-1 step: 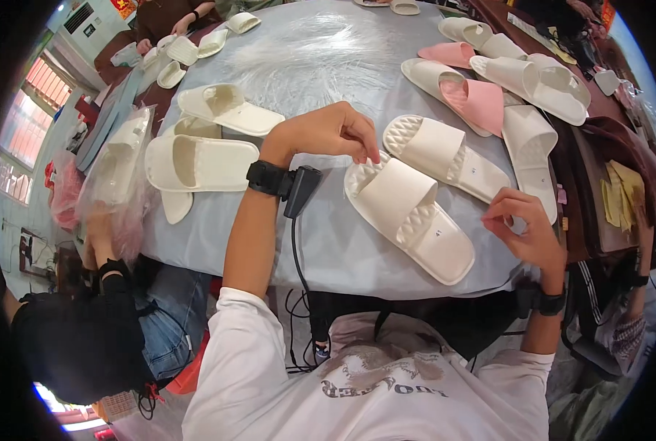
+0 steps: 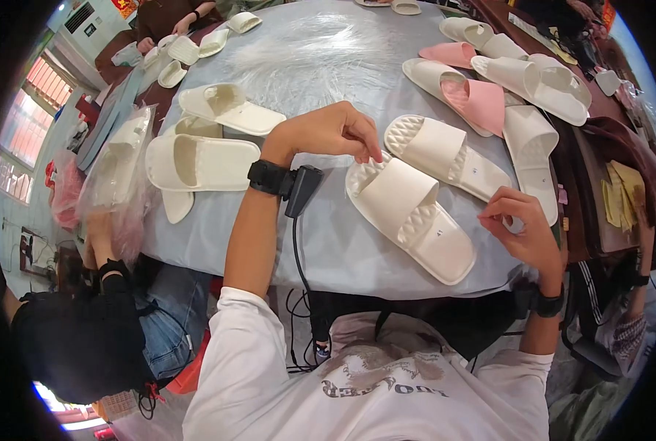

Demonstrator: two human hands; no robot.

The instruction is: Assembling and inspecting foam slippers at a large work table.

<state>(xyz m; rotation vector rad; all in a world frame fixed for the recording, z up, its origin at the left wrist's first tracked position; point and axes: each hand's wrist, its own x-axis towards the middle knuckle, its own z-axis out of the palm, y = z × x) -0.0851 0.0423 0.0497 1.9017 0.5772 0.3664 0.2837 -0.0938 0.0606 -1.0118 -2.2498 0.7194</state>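
Observation:
A cream slide slipper [image 2: 445, 242] with a quilted footbed lies toe-up-left before me. At its toe end my left hand [image 2: 335, 132] bends over, fingertips pinched together beside the edge. Close to its heel, on the right, hovers my right hand [image 2: 526, 231], thumb and fingers curled into a pinch. Whatever thin thing either pinch may hold does not show. A second cream slipper [image 2: 434, 143] lies just beyond, its heel pointing toward my right hand. Wrist straps circle both my wrists, and a black device [image 2: 304, 191] with a cable is fixed to the left one.
Several cream slippers [image 2: 203, 162] are stacked on the left, and others lie at the right with a pink-strapped slipper [image 2: 478, 103]. Clear plastic film [image 2: 306, 48] covers the far table. At left, another person's hand [image 2: 100, 228] is by a bagged slipper [image 2: 122, 158].
My right hand has shifted very slightly left. Otherwise the slippers and my left hand look the same.

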